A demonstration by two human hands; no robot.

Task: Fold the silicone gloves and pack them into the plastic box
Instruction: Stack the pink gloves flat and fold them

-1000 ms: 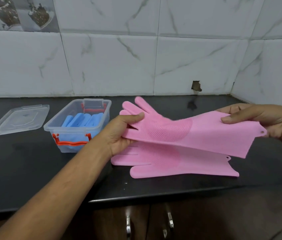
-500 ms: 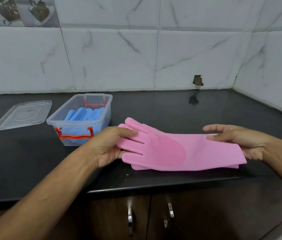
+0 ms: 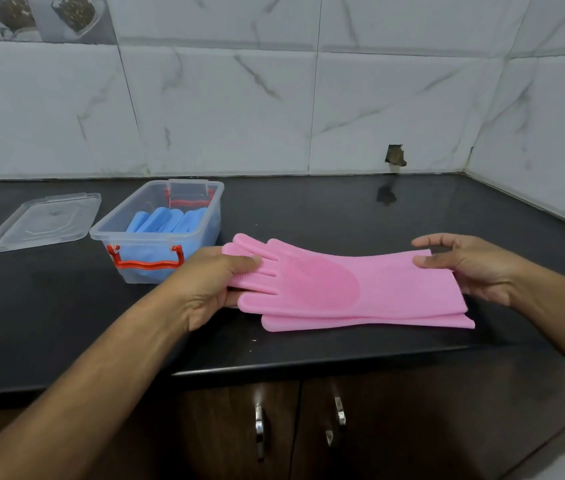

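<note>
Two pink silicone gloves [image 3: 343, 289] lie stacked one on the other on the black counter [image 3: 309, 209], fingers pointing left. My left hand [image 3: 211, 282] pinches the finger ends of both gloves. My right hand [image 3: 471, 268] holds the cuff end of the upper pink glove, thumb on top. The lower pink glove [image 3: 360, 322] sticks out along the near edge. A clear plastic box [image 3: 156, 268] with red handles stands to the left, holding folded blue gloves [image 3: 166, 220].
The box's clear lid [image 3: 45, 221] lies on the counter left of the box. Tiled walls rise behind and at the right. The counter's front edge runs just below the gloves, with cabinet doors and metal handles [image 3: 260, 427] underneath.
The upper pink glove, held up above the other one a second ago, has come down onto it. Both hands still hold its ends and have shifted slightly.
</note>
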